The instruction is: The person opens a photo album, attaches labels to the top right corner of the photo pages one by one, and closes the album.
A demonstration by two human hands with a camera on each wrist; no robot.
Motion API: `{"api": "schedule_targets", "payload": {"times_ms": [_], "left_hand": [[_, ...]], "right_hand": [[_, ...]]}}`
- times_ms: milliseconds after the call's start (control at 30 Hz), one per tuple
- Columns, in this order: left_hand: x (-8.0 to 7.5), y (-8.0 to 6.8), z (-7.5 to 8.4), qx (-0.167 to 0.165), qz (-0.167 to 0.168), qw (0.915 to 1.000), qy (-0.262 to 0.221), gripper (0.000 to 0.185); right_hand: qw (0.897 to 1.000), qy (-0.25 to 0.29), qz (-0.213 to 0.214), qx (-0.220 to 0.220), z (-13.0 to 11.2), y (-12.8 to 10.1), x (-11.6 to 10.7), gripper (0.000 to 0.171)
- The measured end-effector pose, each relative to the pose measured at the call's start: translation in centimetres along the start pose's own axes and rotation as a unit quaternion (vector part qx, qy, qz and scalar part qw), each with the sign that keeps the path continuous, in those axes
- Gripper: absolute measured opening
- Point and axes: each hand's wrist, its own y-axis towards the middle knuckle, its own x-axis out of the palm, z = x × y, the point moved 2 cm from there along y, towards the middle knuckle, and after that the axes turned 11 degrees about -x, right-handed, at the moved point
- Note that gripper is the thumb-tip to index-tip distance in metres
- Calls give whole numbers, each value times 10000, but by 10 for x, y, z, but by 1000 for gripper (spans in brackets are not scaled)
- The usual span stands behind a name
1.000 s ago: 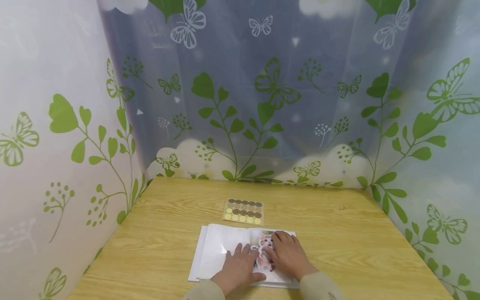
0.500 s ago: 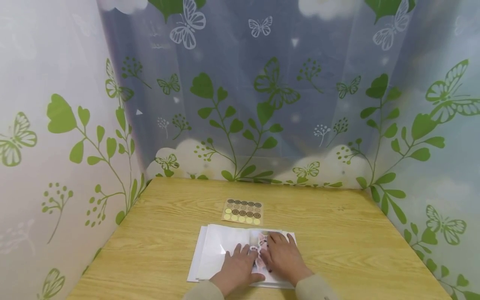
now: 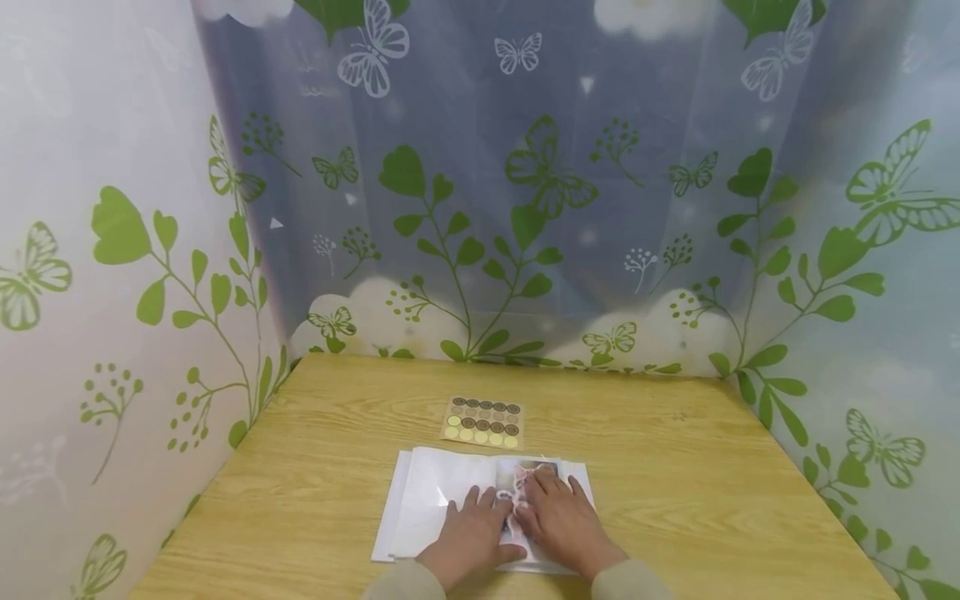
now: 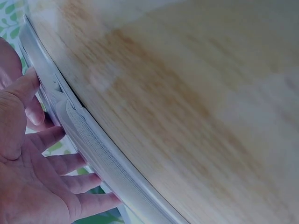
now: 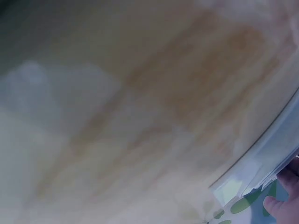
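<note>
An open photo album point(image 3: 429, 515) lies on the wooden table in the head view. Its left page is pale, and a kitten photo point(image 3: 506, 477) is on its right page, partly covered by my hands. My left hand point(image 3: 471, 535) rests across the inner side of the pages, fingers spread and extended. Over the kitten photo, my right hand point(image 3: 566, 521) presses with its fingers mostly straight. The left wrist view shows that hand's point(image 4: 39, 179) fingertips at the edge of the album's stacked pages point(image 4: 110, 156). Only part of my right hand point(image 5: 287, 203) appears in the right wrist view, beside the album point(image 5: 257, 163).
Beyond the album lies a sheet of round stickers point(image 3: 483, 422), with brown and pale yellow circles in rows. The wooden table point(image 3: 712, 492) extends to both sides. Curtains with butterflies and leaves point(image 3: 480, 208) enclose its back and sides.
My right hand has slid leftward across the kitten photo, covering more of the kitten. My left hand keeps its place on the album. The head view has shifted slightly.
</note>
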Motion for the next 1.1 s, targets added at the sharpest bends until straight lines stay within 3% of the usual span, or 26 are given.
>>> {"api": "schedule_targets", "payload": {"times_ms": [233,400,667,833,1100], "left_hand": [[1,0,-2,22,27,10000,-80,78],[2,0,-2,33,-4,9999,-128,78],[-1,0,-4,17,-33,9999,-122,77],[-1,0,-4,38,-64,9994,-327,77],[1,-1,-4,55,-48,9995,-323,77]], "right_hand": [[9996,-92,-261,74,1,-4,1,56],[9998,-114,-170,70,5,-6,2,54],[9977,7,-250,629,15,-6,-6,53],[9986,-26,-159,511,17,-3,-9,52],[9991,-86,-371,210,15,-5,-6,52]]}}
